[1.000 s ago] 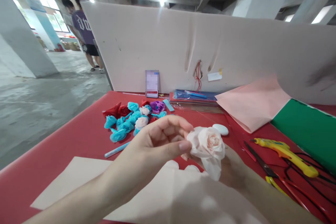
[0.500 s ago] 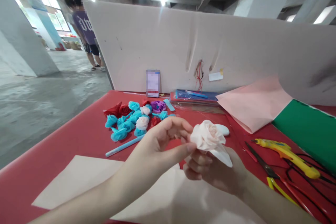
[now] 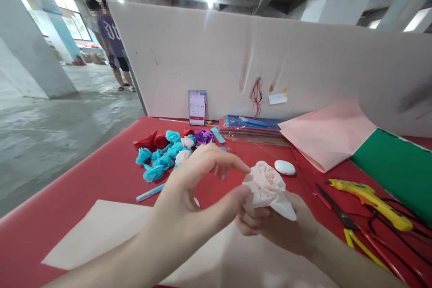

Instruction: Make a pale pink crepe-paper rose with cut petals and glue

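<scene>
A pale pink paper rose (image 3: 265, 184) stands in front of me, its ruffled petals wound round a centre and one petal drooping to the right. Underneath it, my right hand (image 3: 281, 222) has its fingers curled round the base; the stem end is hidden in the grip. My left hand (image 3: 205, 189) is at the rose's left side, thumb and index finger spread in a C shape, the tips at or against the edge petals. Below both hands lie pale paper sheets (image 3: 101, 229) on the red table (image 3: 84, 180).
Several blue, red, pink and purple paper flowers (image 3: 164, 162) lie beyond my left hand, near a blue pen (image 3: 148, 193). A phone (image 3: 197, 108) leans on the white board (image 3: 189, 49). On the right are scissors (image 3: 349, 222), a yellow glue gun (image 3: 371, 200) and a white oval object (image 3: 285, 167).
The rose and my right hand have dropped slightly, uncovering the white oval object. My left thumb and index finger have spread wider apart at the rose's edge.
</scene>
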Available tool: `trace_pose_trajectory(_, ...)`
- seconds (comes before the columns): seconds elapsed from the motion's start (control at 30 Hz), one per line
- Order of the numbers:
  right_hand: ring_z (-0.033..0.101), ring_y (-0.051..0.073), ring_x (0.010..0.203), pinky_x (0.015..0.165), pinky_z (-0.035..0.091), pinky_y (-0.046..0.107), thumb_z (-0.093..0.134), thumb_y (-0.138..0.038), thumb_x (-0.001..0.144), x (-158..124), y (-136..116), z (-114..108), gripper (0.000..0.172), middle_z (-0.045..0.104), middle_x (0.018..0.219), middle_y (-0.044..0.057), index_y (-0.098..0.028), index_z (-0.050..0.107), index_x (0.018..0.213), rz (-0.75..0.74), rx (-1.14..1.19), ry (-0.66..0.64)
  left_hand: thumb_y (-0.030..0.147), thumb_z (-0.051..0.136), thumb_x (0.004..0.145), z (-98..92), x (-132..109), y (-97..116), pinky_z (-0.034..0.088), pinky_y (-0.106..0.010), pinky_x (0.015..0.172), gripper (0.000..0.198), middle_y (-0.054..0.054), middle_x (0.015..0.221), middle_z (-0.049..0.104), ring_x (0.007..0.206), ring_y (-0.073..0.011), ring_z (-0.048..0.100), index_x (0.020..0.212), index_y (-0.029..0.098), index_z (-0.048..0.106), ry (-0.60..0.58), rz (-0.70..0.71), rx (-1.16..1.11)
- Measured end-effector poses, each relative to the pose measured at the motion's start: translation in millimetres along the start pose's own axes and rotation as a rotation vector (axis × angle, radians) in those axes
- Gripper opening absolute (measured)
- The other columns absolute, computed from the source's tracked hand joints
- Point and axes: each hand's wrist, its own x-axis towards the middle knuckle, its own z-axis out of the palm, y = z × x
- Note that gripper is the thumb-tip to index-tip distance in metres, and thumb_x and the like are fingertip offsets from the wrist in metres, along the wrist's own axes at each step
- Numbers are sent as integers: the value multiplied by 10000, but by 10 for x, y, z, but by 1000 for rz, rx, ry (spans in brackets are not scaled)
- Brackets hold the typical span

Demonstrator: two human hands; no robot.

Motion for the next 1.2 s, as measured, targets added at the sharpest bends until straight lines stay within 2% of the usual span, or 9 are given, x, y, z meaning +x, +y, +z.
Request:
trace_pose_trajectory(0.13, 258, 98, 549, 557, 229, 242, 501, -350, 835, 2, 10, -9, 252, 332, 618, -34, -109, 565, 799, 18, -17, 34, 162, 550, 787, 13, -3, -30, 398, -271, 740, 112, 25, 776, 538, 801, -154, 509, 797, 258, 606, -104, -67, -48)
trace_pose_trajectory(0.33, 266, 104, 550, 555, 247, 250, 532, -385, 804, 17, 26, -42, 258, 327, 604, -36, -132, 546, 754, 31, -92, 121, 196, 531, 838, -8, -34, -73, 443, -220, 643, 115, 24, 858, 508, 841, -146, 545, 855, 282, 606, -162, -229, -353)
trace_pose_trajectory(0.47, 260, 102, 544, 550, 251, 242, 546, -344, 791, 19, 11, -21, 210, 310, 590, -43, -144, 541, 724, 41, -84, 153, 195, 519, 864, -16, -32, -96, 445, -168, 648, 150, 50, 821, 527, 725, -83, 541, 833, 295, 627, -176, -217, -381)
trace_pose_trajectory(0.57, 262, 106, 548, 550, 256, 241, 556, -340, 779, 4, 4, -10, 212, 311, 593, -37, -146, 549, 694, 36, -85, 148, 165, 498, 870, -23, -26, -95, 445, -146, 653, 197, 65, 801, 538, 699, -66, 551, 839, 309, 629, -160, -189, -347)
trace_pose_trajectory(1.03, 299, 112, 550, 553, 273, 248, 511, -328, 807, -3, 5, -9, 218, 361, 604, -19, -152, 554, 687, 1, -182, 173, 173, 470, 891, -5, -1, -46, 464, -169, 651, 211, 56, 685, 580, 663, -80, 588, 753, 239, 616, -185, -250, -422)
trace_pose_trajectory(1.2, 315, 116, 553, 557, 273, 253, 525, -322, 801, 1, 12, -14, 198, 385, 609, -14, -151, 582, 719, -7, -160, 179, 199, 519, 866, -5, -1, -36, 485, -193, 628, 138, 51, 705, 544, 628, -84, 592, 754, 223, 595, -198, -279, -468)
